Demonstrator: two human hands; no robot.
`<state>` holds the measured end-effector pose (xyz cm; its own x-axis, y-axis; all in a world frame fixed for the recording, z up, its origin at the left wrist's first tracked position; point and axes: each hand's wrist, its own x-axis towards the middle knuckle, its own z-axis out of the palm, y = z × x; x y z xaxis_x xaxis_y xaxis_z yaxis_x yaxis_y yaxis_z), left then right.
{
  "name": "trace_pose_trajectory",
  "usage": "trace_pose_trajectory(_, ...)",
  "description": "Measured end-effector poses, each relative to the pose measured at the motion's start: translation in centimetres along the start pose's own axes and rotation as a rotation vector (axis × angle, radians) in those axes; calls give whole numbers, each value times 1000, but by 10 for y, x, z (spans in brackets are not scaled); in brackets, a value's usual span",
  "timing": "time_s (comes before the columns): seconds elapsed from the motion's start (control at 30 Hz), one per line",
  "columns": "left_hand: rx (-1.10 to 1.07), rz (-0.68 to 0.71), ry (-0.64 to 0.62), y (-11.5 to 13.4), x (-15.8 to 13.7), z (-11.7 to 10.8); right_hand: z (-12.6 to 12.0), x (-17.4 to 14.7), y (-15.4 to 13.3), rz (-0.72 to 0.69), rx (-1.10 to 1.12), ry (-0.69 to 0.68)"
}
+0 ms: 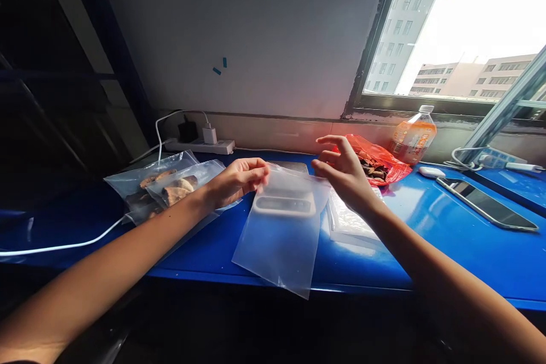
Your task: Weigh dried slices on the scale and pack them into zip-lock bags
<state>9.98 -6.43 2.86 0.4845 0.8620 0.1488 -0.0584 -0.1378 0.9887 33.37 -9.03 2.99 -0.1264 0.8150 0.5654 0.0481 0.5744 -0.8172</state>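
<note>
A clear plastic zip bag (277, 250) hangs in front of me, flat, with nothing visible inside. My left hand (245, 177) pinches its upper left corner between thumb and fingers. By the upper right corner is my right hand (341, 168), its fingers spread and the index finger stretched out; whether the thumb touches the bag's edge is hard to see. Through the bag shows a kitchen scale (284, 205) with a dark display strip, lying on the blue table (196, 253).
Left are clear bags holding brown dried slices (177, 189). Right of the scale lies a stack of clear bags (352, 222). Behind it sit a red bag of dark dried pieces (394, 169) and an orange-labelled bottle (413, 136). A phone (486, 203) and power strip (219, 147) are farther out.
</note>
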Motion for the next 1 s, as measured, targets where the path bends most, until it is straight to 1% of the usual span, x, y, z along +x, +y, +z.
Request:
trace_pose_trajectory(0.1,83,-8,11,-2,1,0,7,-6,1,-61,-212,-62)
trace_pose_trajectory(0.2,265,37,30,-1,0,0,12,-11,3,-180,-543,-25)
trace_pose_trajectory(0.27,409,79,28,1,-2,4,15,-13,4,-260,-739,-27)
trace_pose_trajectory(0.33,516,114,12,2,-6,10,19,-16,4,-287,-819,-82)
trace_pose_trajectory(0.4,598,155,-8,4,-11,16,25,-20,2,-265,-781,-154)
trace_pose_trajectory(0.5,715,246,-50,5,-16,23,34,-27,0,-204,-633,-243)
trace_pose_trajectory(0.6,783,346,-75,5,-19,25,40,-31,1,-166,-509,-290)
trace_pose_trajectory(0.67,789,383,-62,5,-19,24,42,-31,2,-176,-479,-279)
trace_pose_trajectory(0.77,792,381,-46,3,-18,22,41,-31,3,-189,-474,-233)
trace_pose_trajectory(0.87,832,376,-67,0,-17,21,41,-30,4,-157,-487,-218)
trace_pose_trajectory(1.0,909,438,-127,0,-18,23,45,-33,4,-124,-529,-173)
